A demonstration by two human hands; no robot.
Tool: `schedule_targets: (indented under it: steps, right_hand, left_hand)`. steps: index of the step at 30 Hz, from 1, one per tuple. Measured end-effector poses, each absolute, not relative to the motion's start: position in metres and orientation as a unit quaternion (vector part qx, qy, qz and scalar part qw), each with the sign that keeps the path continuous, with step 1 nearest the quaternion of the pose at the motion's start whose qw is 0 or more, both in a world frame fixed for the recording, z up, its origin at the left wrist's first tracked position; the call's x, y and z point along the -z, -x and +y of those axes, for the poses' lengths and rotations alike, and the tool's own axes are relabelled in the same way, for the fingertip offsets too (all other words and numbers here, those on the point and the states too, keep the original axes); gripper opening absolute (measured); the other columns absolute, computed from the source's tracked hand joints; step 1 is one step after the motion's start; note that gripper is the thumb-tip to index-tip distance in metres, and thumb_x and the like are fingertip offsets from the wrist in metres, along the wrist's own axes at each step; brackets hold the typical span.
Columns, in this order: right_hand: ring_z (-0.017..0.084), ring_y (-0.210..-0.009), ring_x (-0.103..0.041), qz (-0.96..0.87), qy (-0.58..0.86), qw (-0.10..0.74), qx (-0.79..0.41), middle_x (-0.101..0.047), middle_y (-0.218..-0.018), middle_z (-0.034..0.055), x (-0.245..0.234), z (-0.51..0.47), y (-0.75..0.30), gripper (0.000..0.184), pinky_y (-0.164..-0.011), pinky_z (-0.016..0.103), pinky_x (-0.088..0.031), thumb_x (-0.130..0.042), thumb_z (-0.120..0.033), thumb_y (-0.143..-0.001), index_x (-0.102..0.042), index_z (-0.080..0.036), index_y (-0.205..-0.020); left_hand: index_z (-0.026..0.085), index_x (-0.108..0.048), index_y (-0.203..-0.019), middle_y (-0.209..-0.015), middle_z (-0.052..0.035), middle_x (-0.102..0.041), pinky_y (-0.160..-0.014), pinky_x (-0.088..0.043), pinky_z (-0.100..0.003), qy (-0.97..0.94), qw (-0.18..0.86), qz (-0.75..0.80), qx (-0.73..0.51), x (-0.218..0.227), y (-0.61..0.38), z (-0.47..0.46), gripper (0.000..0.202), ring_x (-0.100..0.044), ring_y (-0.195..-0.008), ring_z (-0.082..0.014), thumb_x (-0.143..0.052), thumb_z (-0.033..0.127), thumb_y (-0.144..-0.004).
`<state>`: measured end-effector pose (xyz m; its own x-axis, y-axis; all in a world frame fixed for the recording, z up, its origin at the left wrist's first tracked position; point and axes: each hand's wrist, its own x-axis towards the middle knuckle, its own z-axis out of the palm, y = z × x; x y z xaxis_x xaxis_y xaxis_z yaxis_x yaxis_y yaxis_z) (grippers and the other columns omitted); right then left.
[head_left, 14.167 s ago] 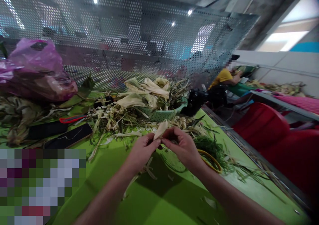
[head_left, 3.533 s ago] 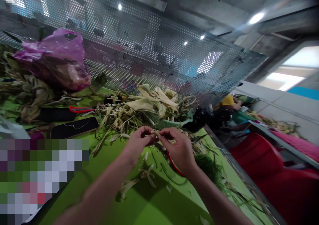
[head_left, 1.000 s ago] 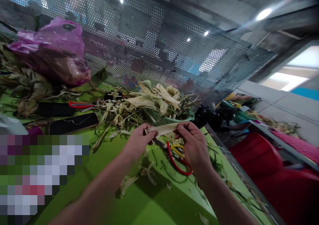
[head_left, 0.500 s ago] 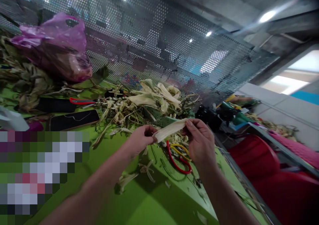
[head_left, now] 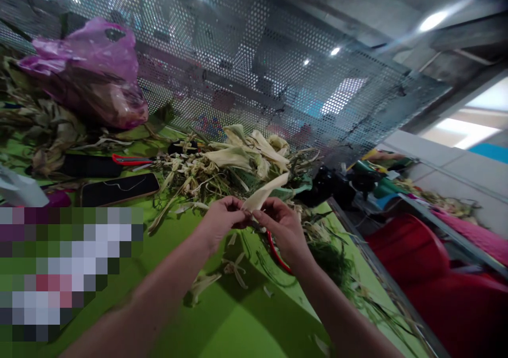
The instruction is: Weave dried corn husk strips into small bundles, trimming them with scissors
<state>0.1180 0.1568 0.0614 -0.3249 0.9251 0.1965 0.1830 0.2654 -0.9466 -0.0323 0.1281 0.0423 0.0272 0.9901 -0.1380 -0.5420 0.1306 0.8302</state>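
A pale strip of dried corn husk (head_left: 266, 191) rises from between my two hands, its free end pointing up and right. My left hand (head_left: 223, 219) pinches the lower end with thumb and fingertips. Close against it, my right hand (head_left: 282, 225) grips the same end, fingers bent over the husk. The fingertips of both hands nearly meet. Partly hidden behind my right hand lies a red-handled tool (head_left: 277, 252), probably scissors or pliers. Beyond the hands is a heap of dried husks (head_left: 238, 157).
A phone (head_left: 119, 190) and a red-handled cutter (head_left: 129, 160) lie left on the green table (head_left: 166, 315). A purple plastic bag (head_left: 99, 77) stands at the back left before a perforated metal screen (head_left: 238, 46). Red chairs (head_left: 408, 252) stand at right.
My right hand has moved left to meet my left hand at the husk's lower end. The husk, earlier stretched between both hands, now sticks up freely.
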Motion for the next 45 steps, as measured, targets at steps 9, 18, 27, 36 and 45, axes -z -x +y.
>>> schedule_targets:
  steps: [9,18,27,36,45]
  right_hand:
    - [0.014,-0.062,-0.053,-0.703,0.427,0.395,-0.408,-0.061,-0.068,0.0001,-0.068,0.155,-0.122,0.019,-0.058,0.025,-0.042,-0.068,-0.038,-0.075,-0.064,-0.018,-0.075]
    - [0.016,-0.075,-0.055,-0.777,0.361,0.403,-0.323,-0.061,-0.086,0.0024,-0.074,0.151,-0.126,0.012,-0.069,0.028,-0.044,-0.070,-0.027,-0.075,-0.067,-0.022,-0.085]
    - [0.017,-0.075,-0.056,-0.790,0.364,0.413,-0.271,-0.061,-0.079,0.0018,-0.070,0.152,-0.122,0.005,-0.069,0.030,-0.044,-0.070,-0.025,-0.075,-0.067,-0.022,-0.077]
    - [0.016,-0.077,-0.057,-0.718,0.396,0.440,-0.365,-0.062,-0.083,0.0017,-0.059,0.153,-0.124,0.011,-0.073,0.029,-0.046,-0.070,-0.028,-0.074,-0.064,-0.020,-0.079]
    - [0.017,-0.075,-0.058,-0.704,0.401,0.456,-0.367,-0.063,-0.081,0.0022,-0.059,0.154,-0.123,0.013,-0.072,0.030,-0.048,-0.072,-0.029,-0.071,-0.064,-0.020,-0.078]
  left_hand:
    - [0.013,-0.059,-0.070,-0.064,0.0006,-0.058,-0.062,-0.042,-0.024,-0.373,0.650,0.390,-0.535,-0.048,0.032,0.125,0.015,-0.052,-0.056,-0.0081,-0.068,0.025,-0.070]
    - [0.013,-0.056,-0.067,-0.061,0.0014,-0.056,-0.065,-0.047,-0.024,-0.244,0.675,0.379,-0.584,-0.046,0.033,0.128,0.018,-0.053,-0.055,-0.0072,-0.073,0.019,-0.066]
    - [0.013,-0.059,-0.069,-0.064,-0.0004,-0.058,-0.069,-0.046,-0.025,-0.260,0.689,0.362,-0.571,-0.043,0.032,0.127,0.019,-0.054,-0.058,-0.0081,-0.075,0.022,-0.064]
    - [0.013,-0.060,-0.069,-0.063,-0.0018,-0.061,-0.072,-0.046,-0.026,-0.256,0.700,0.347,-0.568,-0.047,0.031,0.124,0.015,-0.057,-0.060,-0.0096,-0.072,0.020,-0.067]
    - [0.012,-0.062,-0.074,-0.069,-0.0013,-0.060,-0.070,-0.044,-0.024,-0.293,0.690,0.343,-0.567,-0.049,0.031,0.123,0.022,-0.053,-0.063,-0.0086,-0.076,0.026,-0.064]
